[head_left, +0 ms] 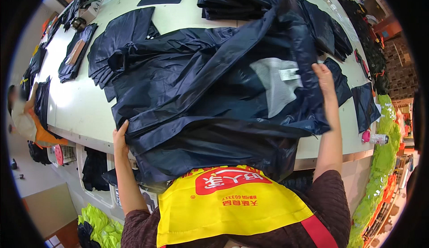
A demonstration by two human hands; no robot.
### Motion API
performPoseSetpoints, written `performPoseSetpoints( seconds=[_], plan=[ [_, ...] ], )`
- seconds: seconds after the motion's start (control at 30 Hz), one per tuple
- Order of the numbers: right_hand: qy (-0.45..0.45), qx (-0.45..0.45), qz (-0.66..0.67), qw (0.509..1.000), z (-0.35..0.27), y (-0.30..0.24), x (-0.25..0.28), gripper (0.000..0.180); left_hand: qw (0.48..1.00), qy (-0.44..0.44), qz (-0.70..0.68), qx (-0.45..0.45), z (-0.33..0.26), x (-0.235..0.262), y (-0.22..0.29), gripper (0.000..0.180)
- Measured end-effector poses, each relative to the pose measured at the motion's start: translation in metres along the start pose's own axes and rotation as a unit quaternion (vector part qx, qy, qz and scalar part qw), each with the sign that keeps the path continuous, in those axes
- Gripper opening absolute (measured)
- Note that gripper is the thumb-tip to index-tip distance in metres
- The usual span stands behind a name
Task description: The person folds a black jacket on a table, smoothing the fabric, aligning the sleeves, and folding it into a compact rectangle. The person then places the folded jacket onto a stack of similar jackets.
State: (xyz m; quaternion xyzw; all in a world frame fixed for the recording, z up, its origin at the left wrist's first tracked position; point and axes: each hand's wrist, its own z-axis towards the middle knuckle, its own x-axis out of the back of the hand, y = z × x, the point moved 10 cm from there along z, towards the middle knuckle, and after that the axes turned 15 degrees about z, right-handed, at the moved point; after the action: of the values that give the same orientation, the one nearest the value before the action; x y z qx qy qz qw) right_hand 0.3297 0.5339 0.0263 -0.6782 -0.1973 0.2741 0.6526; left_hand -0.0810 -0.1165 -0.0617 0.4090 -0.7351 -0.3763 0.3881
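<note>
A dark navy jacket point(178, 78) of thin, shiny cloth is spread between my hands over the near edge of the table. Its front hangs partly open, so a light grey mesh lining point(273, 85) with a white label point(289, 74) shows inside. My left hand point(120, 138) grips the jacket's lower left edge, thumb up, the other fingers hidden behind the cloth. On the right, my right hand point(325, 80) closes on the jacket's other edge, higher up. The near part of the jacket drapes down against my yellow apron point(232, 212).
Piles of folded dark garments point(123, 36) lie on the pale table point(80, 109), with another stack point(232, 0) at the far side. A pink-capped bottle point(375, 137) is at the right edge. Another person point(24, 114) works at far left. Yellow-green garments point(386, 141) heap beyond the right edge.
</note>
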Motion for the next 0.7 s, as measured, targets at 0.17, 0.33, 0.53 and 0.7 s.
performPoseSetpoints(
  seconds=[0.17,0.33,0.53,0.7],
  plan=[
    [0.088,0.054,-0.385,0.917,-0.001,-0.003,0.1,0.022,0.994,0.008,0.105,0.017,0.011,0.006,-0.016,0.04],
    [0.121,0.052,-0.588,0.798,-0.01,0.049,0.107,0.019,0.983,0.007,0.178,0.033,0.013,-0.016,-0.014,0.033],
    [0.018,0.048,-0.621,0.782,-0.02,-0.027,-0.047,0.044,0.986,-0.094,0.131,0.036,0.003,-0.026,-0.014,0.043],
    [-0.233,0.057,-0.502,0.831,-0.083,0.04,-0.141,0.031,0.963,-0.176,0.203,-0.038,-0.005,-0.032,0.001,0.06]
  ],
)
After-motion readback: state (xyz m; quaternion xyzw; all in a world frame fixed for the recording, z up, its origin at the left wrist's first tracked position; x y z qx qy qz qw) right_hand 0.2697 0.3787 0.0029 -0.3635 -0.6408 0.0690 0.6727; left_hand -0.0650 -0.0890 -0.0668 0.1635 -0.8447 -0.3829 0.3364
